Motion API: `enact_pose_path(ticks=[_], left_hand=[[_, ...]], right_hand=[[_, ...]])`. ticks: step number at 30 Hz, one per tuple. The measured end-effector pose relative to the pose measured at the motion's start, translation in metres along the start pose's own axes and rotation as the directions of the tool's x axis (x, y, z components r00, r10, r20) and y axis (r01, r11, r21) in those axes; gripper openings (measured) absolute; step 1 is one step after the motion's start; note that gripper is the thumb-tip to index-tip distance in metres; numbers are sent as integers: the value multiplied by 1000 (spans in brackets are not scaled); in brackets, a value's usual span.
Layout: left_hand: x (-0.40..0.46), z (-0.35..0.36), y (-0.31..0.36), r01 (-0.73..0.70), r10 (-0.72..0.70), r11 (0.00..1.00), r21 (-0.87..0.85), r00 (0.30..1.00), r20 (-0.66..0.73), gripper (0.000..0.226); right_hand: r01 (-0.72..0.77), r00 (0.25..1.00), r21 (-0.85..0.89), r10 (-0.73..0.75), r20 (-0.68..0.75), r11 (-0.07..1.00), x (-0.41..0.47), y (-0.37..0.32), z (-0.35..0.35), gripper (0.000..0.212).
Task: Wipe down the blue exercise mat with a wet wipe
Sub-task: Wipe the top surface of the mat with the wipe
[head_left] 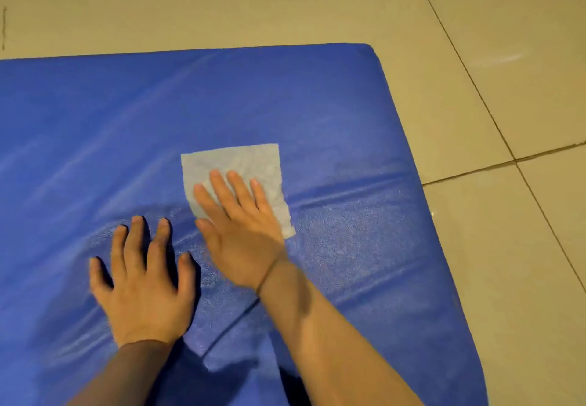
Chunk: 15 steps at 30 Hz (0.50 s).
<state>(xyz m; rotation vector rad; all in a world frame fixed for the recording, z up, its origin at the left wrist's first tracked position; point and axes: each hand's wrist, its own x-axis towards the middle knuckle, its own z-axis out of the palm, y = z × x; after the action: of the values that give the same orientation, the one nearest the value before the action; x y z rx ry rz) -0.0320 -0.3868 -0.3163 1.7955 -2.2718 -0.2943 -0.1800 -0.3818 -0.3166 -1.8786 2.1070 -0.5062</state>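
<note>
The left hand (139, 282) lay flat on the blue mat (348, 113), fingers spread, holding nothing. Just to its right, the right hand (241, 231) pressed straight fingers onto the unfolded wet wipe (253, 161), near the mat's middle. Beige floor tiles (507, 56) lay beyond.

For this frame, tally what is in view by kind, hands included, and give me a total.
Blue exercise mat: 1
White wet wipe: 1
Hands: 2, the left hand flat on the mat and the right hand flat on the wipe
Total: 4
All of it lies on a beige tiled floor, not counted.
</note>
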Motion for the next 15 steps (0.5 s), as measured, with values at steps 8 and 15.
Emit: enact_pose_path(ticks=[8,15], left_hand=[[2,-4,-10,-90,92,995,-35,992,82,69],[-78,-43,-72,-202,201,979,2,975,91,60]], right_hand=[[-637,767,-206,638,-69,743,-89,170,-95,79],[-553,833,-198,541,-114,809,-69,62,-41,74]])
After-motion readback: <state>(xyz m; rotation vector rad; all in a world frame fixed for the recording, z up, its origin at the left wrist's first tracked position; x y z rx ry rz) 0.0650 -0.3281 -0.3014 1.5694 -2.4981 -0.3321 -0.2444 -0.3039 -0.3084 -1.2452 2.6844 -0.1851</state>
